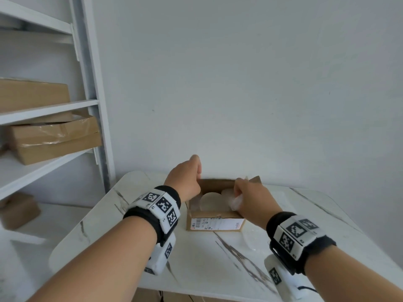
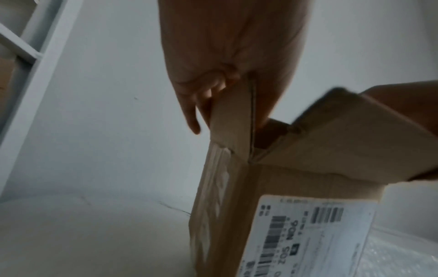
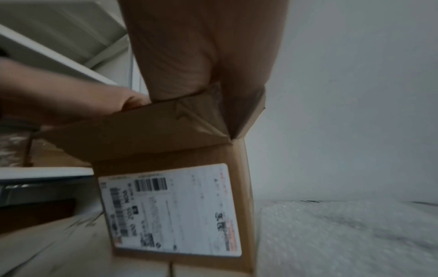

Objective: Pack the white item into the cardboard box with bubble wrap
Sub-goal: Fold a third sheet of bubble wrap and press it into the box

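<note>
An open cardboard box [image 1: 216,224] with a shipping label on its near side stands on the marble table [image 1: 196,264]. A round white item [image 1: 209,201] lies inside it. My left hand [image 1: 187,179] grips the box's left flap [image 2: 228,120], thumb inside and fingers outside. My right hand [image 1: 248,198] reaches into the box on the right side and pinches crumpled bubble wrap [image 1: 236,201] beside the white item. In the right wrist view the right hand [image 3: 201,56] goes down behind the front flap [image 3: 142,131], so its fingertips are hidden.
A sheet of bubble wrap [image 3: 343,234] lies on the table right of the box. White shelving [image 1: 50,110] at the left holds several cardboard boxes [image 1: 54,136]. A plain wall stands close behind the table.
</note>
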{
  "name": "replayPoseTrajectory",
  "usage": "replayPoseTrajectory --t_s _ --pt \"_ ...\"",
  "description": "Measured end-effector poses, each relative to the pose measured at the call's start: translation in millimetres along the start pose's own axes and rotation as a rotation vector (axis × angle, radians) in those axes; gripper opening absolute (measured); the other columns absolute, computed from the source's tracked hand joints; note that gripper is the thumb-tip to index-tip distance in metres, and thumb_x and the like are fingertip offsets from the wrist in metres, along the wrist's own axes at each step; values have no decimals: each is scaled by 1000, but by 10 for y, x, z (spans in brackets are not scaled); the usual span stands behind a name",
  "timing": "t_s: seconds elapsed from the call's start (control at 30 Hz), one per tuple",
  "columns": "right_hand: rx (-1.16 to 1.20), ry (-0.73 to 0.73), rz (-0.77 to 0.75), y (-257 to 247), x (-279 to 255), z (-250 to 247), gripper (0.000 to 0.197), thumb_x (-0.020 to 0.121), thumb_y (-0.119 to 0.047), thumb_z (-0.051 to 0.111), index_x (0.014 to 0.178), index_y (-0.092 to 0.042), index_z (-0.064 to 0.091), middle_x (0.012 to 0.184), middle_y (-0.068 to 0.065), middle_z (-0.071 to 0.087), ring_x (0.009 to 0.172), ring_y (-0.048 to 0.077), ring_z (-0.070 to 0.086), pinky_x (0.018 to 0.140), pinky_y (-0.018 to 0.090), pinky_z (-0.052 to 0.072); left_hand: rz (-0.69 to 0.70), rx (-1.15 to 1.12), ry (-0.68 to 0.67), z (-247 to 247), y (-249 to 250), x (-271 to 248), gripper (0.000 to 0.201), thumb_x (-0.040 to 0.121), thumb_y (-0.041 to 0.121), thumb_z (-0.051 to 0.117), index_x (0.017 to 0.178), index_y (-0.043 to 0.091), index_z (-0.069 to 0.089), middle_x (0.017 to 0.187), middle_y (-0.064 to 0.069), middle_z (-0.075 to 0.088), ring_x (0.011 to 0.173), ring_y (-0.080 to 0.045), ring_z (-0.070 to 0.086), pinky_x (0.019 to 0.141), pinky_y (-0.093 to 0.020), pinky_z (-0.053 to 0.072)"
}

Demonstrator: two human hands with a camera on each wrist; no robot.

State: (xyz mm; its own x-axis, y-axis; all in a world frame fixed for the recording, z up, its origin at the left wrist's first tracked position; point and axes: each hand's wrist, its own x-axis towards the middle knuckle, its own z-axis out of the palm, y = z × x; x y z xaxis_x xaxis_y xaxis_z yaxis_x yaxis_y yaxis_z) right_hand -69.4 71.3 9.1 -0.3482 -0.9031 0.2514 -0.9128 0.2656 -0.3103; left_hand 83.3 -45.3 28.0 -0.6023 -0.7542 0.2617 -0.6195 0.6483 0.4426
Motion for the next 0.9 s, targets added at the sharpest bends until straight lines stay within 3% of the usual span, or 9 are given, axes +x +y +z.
replayPoseTrajectory --t_s 0.07,0.17,0.23,0.3,0.37,0.47,0.63,0.8,0.9 --pt "-30 -19 -19 -40 -81 36 13 84 -19 51 80 -21 39 70 -3 51 66 21 48 50 23 34 -42 -95 46 -22 30 -11 37 78 0 59 105 20 41 96 2 60 88 -19 59 74 -28 50" --pt "-46 -30 -35 -70 -182 64 11 86 -17 48 84 -19 38 72 -1 51 67 23 50 48 24 32 -71 -83 -55 5 71 -9 38 86 19 63 122 21 52 111 0 63 103 -21 61 83 -30 48" --pt "-60 -40 -46 -77 -217 57 10 86 -16 48 86 -19 38 72 -2 52 67 22 51 48 25 34 -61 -82 -51 25 69 -14 14 90 27 60 85 15 65 88 -2 67 87 -22 63 71 -28 46" --pt "-58 10 -34 -69 -208 48 11 87 -16 47 83 -19 36 65 -3 49 59 21 47 45 25 31 -48 -83 -14 59 30 -3 41 90 29 60 55 15 45 58 0 50 62 -20 51 55 -27 36" --pt "-40 155 -4 -85 -195 10 14 88 -20 47 80 -18 35 55 -1 44 49 21 41 42 27 27 -33 -102 13 76 7 -18 46 89 29 61 53 15 37 54 1 43 58 -20 46 55 -28 33" --pt "-238 295 -46 -102 -197 -45 26 79 -16 61 74 -18 36 49 -6 31 46 22 36 40 24 18 15 -88 10 87 21 -66 36 91 30 59 63 10 51 63 -1 51 66 -24 53 62 -32 41" --pt "-427 120 -56 -163 -181 -90 5 89 -15 47 90 -18 50 92 3 65 79 28 61 60 29 34 91 -72 -4 120 67 -105 40 92 32 57 59 15 43 60 1 48 64 -21 50 59 -29 36" --pt "-297 11 -31 -101 -194 -56 6 86 -17 49 82 -21 50 89 3 68 70 21 49 62 28 39 72 -102 10 126 65 -107 48 91 32 59 55 16 32 54 3 38 51 -15 37 51 -28 27" --pt "-264 -123 -68 -62 -230 -2 18 85 -18 49 102 -18 51 97 3 66 74 19 51 64 27 41 46 -129 5 121 62 -89 45 90 33 60 58 15 34 54 2 37 52 -17 37 52 -28 27"
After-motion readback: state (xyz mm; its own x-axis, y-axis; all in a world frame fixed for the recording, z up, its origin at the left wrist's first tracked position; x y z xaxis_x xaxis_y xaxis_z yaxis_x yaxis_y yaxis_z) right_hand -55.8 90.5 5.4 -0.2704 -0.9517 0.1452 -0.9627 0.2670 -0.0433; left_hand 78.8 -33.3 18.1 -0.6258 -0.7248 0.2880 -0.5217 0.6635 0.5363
